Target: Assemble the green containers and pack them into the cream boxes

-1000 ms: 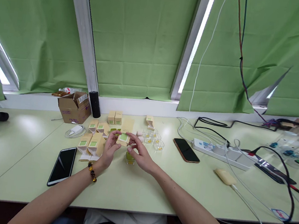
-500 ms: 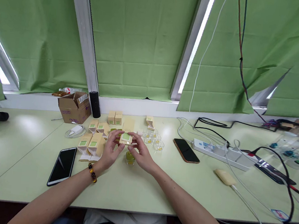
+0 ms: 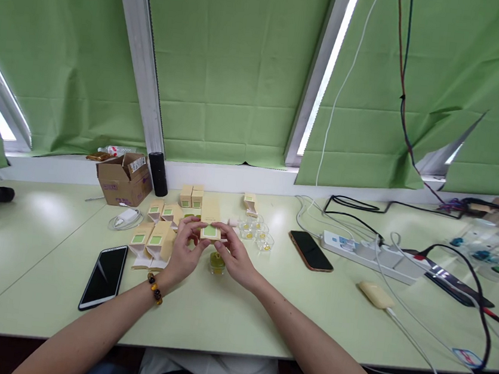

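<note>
Both of my hands hold one small tan carton with a green label [image 3: 210, 229] a little above the pale green table [image 3: 226, 310]. My left hand [image 3: 184, 250], with a bead bracelet at the wrist, pinches its left side. My right hand [image 3: 235, 257] pinches its right side. The carton's top flap stands open. Below the hands a small green jar [image 3: 217, 263] sits on the table. Several more tan cartons [image 3: 156, 238] lie to the left of my left hand.
A black phone [image 3: 104, 276] lies at the left front and another phone [image 3: 310, 251] at the right. Small clear cups [image 3: 258, 233] stand behind my right hand. A brown cardboard box [image 3: 123, 179], a black cylinder [image 3: 158, 174], a power strip [image 3: 372, 255] and cables line the back and right.
The carton has been turned slightly and lifted a little between my fingers, and its top flap now stands up. My arms have hardly moved.
</note>
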Demonstrator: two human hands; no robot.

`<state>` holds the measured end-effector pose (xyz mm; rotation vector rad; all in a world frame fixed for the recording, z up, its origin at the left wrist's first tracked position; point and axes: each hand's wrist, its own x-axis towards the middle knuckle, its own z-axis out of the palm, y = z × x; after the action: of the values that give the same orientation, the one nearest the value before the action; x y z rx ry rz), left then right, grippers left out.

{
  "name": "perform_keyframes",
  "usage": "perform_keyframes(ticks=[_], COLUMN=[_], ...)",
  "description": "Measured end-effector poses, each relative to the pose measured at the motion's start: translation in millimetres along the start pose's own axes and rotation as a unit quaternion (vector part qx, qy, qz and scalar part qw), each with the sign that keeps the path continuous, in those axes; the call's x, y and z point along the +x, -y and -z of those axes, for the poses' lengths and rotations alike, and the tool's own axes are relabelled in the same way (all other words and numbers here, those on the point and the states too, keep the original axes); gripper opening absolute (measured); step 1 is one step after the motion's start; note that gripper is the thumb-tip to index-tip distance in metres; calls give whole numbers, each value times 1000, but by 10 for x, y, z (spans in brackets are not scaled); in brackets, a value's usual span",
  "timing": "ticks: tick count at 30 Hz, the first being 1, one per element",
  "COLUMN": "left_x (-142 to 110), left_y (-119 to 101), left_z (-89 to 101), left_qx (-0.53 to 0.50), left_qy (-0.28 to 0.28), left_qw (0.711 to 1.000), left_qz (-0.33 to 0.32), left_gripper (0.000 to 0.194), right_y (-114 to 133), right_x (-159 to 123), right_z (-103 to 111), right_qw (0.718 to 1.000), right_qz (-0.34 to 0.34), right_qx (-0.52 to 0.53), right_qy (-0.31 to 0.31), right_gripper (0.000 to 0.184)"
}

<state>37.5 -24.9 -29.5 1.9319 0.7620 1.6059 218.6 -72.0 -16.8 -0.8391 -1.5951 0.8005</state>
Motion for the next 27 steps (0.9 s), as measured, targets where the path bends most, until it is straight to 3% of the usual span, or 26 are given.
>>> perform_keyframes(ticks=[10,14,21,27], left_x=[-31,-42,-24,12], left_y=[-14,-32,-57,-91], left_z=[-3,7,5,-2], left_qx=[45,40,73,86], left_qy=[22,30,14,-42], left_qw=[999,999,997,995], left_qz=[-13,-13,-15,-7], left_gripper=[32,47,68,60], right_y=[-69,-92,-123,-77], right_x=[30,13,-60,-83], right_z=[26,33,2,-26], right_qw=[1000,995,946,912], right_qz=[13,50,127,183], right_qx=[-26,-91,-296,-363], right_qy=[-6,-11,21,54], right_gripper=[36,36,56,62])
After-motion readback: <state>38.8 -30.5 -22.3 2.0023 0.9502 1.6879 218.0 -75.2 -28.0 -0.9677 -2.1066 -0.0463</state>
